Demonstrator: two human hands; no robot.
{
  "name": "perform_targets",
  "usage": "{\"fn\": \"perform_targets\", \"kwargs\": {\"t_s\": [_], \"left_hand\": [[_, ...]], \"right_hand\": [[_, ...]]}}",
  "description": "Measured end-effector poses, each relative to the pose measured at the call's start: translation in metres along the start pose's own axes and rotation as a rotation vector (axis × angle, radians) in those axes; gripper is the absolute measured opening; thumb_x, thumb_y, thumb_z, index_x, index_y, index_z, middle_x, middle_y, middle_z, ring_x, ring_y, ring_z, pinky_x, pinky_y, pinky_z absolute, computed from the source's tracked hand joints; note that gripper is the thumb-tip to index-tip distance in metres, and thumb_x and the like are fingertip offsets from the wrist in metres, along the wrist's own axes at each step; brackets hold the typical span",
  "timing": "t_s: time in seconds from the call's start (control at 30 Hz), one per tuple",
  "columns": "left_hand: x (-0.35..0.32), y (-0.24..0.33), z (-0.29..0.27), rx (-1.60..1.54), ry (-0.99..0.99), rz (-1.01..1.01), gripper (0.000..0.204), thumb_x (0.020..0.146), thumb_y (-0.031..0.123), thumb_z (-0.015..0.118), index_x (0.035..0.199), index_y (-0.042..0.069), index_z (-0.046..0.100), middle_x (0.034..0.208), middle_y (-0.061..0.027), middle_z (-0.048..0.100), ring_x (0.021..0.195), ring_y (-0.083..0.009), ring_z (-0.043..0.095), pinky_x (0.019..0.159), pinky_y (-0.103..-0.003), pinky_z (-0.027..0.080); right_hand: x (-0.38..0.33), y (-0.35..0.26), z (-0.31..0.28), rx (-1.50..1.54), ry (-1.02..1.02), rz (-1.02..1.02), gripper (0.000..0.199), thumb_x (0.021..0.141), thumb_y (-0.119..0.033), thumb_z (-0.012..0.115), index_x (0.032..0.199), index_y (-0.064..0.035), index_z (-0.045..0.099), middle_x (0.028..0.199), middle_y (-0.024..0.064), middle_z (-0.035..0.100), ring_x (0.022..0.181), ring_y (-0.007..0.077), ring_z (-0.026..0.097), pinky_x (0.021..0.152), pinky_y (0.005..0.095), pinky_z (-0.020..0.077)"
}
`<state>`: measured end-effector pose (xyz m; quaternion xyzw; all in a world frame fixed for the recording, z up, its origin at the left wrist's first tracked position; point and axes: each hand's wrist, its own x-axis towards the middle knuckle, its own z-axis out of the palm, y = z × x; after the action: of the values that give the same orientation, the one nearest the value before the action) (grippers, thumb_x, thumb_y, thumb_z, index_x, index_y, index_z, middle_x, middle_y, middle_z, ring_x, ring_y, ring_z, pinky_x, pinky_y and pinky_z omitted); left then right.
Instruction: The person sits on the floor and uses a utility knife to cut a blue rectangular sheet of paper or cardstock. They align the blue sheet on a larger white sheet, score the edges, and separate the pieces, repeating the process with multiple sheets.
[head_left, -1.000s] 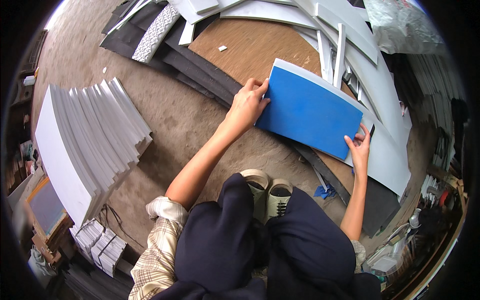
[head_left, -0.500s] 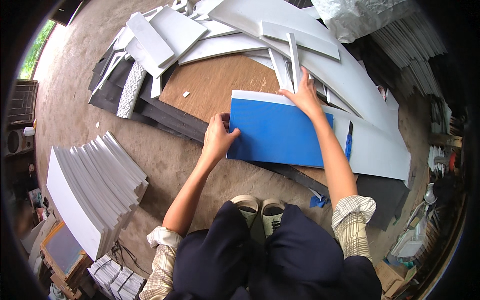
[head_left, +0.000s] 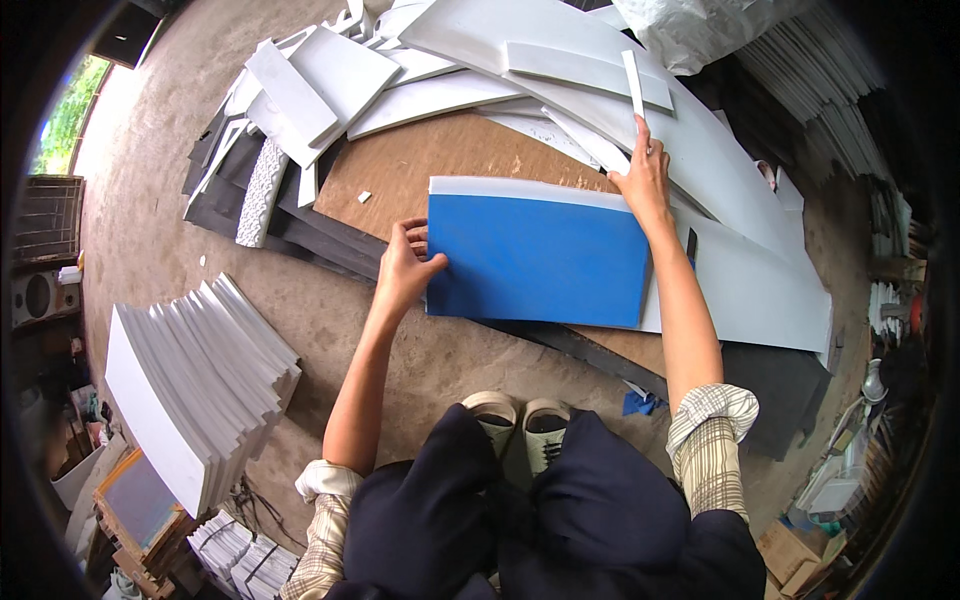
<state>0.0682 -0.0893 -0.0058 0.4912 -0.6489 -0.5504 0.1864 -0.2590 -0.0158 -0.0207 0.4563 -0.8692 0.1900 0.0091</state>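
A blue rectangular board (head_left: pixel 535 260) with a white strip along its far edge lies in front of me. My left hand (head_left: pixel 405 268) is closed on its left edge, thumb on top and the other fingers partly hidden. Beyond the board's far right corner, my right hand (head_left: pixel 645 180) pinches a thin white strip (head_left: pixel 633 82) that points away from me. Beneath the blue board are a brown wooden board (head_left: pixel 430 150) and a large white sheet (head_left: pixel 765 300). A utility knife (head_left: pixel 692 243) shows beside my right forearm, mostly covered by it.
White offcuts (head_left: pixel 340 75) are heaped at the far side, with a textured white piece (head_left: pixel 262 195) nearby. A stack of curved white panels (head_left: pixel 160 400) stands at the left on the floor. Tied white bundles (head_left: pixel 245 560) lie at lower left, a cardboard box (head_left: pixel 790 550) at lower right.
The blue board has shifted left with my left hand on it. My right hand has moved right, off the board's far edge, carrying the thin white strip along.
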Motion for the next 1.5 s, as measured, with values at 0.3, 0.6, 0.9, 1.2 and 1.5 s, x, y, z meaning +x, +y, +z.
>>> {"fn": "perform_targets", "kwargs": {"t_s": [0.3,0.6,0.9,1.2,1.5], "left_hand": [[0.006,-0.019,-0.037,0.005,-0.005,-0.049,0.050,0.070,0.001,0.066,0.115,-0.001,0.045,0.098,-0.0114,0.058,0.087,-0.0167,0.059,0.076,-0.028,0.051],[-0.006,-0.016,-0.032,0.182,0.042,0.055,0.046,0.072,0.006,0.067,0.115,0.004,0.051,0.101,-0.0121,0.058,0.089,-0.0204,0.059,0.078,-0.031,0.050],[-0.002,-0.010,-0.026,0.323,0.052,0.159,0.045,0.070,0.012,0.069,0.113,0.006,0.058,0.098,-0.0120,0.057,0.083,-0.0222,0.062,0.075,-0.033,0.049],[0.029,-0.021,-0.016,0.158,-0.062,0.168,0.049,0.060,0.017,0.077,0.106,0.007,0.063,0.087,-0.0112,0.060,0.079,-0.0236,0.062,0.073,-0.032,0.048],[0.025,-0.032,-0.017,0.115,-0.043,0.204,0.047,0.064,0.014,0.075,0.109,0.007,0.062,0.088,-0.0092,0.058,0.077,-0.0198,0.062,0.071,-0.030,0.048]], "right_hand": [[0.004,0.003,-0.015,-0.200,0.139,-0.041,0.068,0.075,-0.005,0.061,0.133,-0.0153,0.027,0.112,0.0125,0.050,0.105,0.0317,0.046,0.086,0.0460,0.0422],[-0.119,-0.077,-0.030,0.050,-0.067,-0.178,0.058,0.077,-0.015,0.065,0.126,-0.0023,0.037,0.123,0.0209,0.034,0.112,0.0374,0.035,0.095,0.0468,0.0321],[-0.152,-0.027,-0.034,0.246,-0.157,0.227,0.073,0.072,-0.014,0.070,0.132,-0.0090,0.031,0.120,0.0198,0.033,0.111,0.0328,0.039,0.094,0.0405,0.0357],[-0.139,0.033,-0.023,0.319,-0.129,0.217,0.077,0.068,-0.016,0.077,0.131,-0.0078,0.033,0.106,0.0111,0.044,0.085,0.0174,0.054,0.071,0.0298,0.0499],[-0.140,0.015,-0.029,0.402,-0.144,0.264,0.079,0.065,-0.018,0.078,0.130,-0.0100,0.035,0.105,0.0112,0.047,0.080,0.0184,0.052,0.069,0.0297,0.0480]]}}
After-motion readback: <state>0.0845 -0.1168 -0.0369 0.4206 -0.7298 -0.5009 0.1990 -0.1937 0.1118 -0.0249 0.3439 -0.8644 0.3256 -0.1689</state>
